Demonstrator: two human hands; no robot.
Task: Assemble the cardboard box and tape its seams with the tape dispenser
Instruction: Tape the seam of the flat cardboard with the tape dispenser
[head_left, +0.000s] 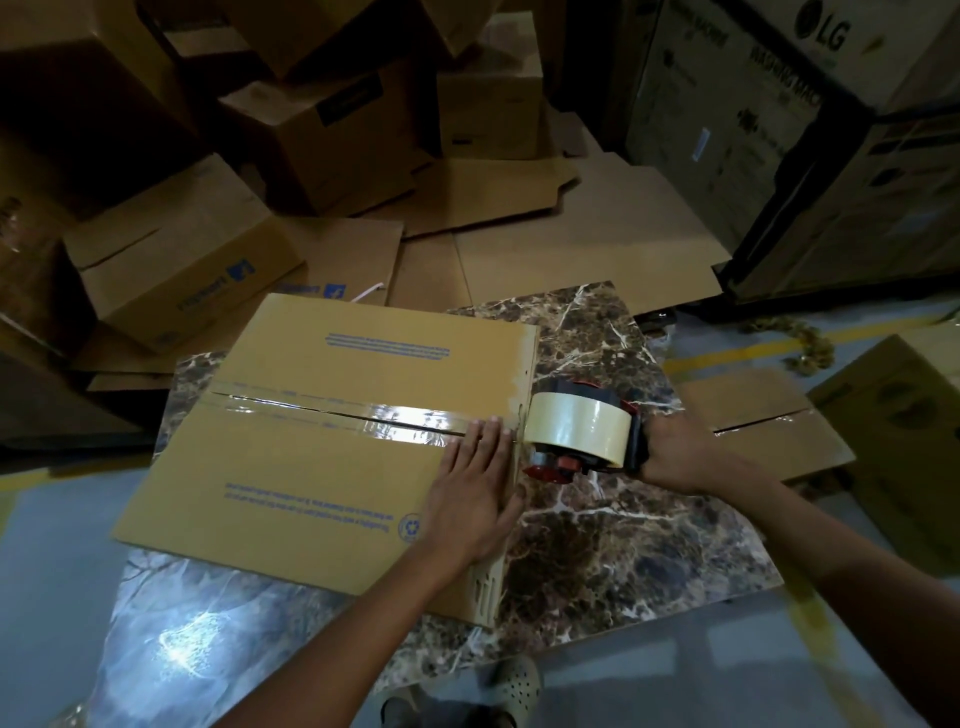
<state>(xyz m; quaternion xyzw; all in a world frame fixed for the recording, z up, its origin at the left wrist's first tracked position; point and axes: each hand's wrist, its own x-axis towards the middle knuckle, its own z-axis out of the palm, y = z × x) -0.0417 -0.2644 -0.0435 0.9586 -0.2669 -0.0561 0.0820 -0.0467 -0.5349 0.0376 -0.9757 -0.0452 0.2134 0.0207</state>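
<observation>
Head: cartons (332, 130) behind cardboard box (322, 467)

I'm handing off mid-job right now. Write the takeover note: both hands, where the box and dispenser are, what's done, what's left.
Left hand: flat, fingers straight, pressing the tape strip down at the right end of the top seam.
Right hand: grips the handle of the tape dispenser, which sits just off the box's right edge.
Cardboard box: on the marble table, top flaps closed.
Done: clear tape runs along the top centre seam.
Left: the strip seems not yet cut. Probably run it down the right side and cut it. The other seams are out of view.
</observation>
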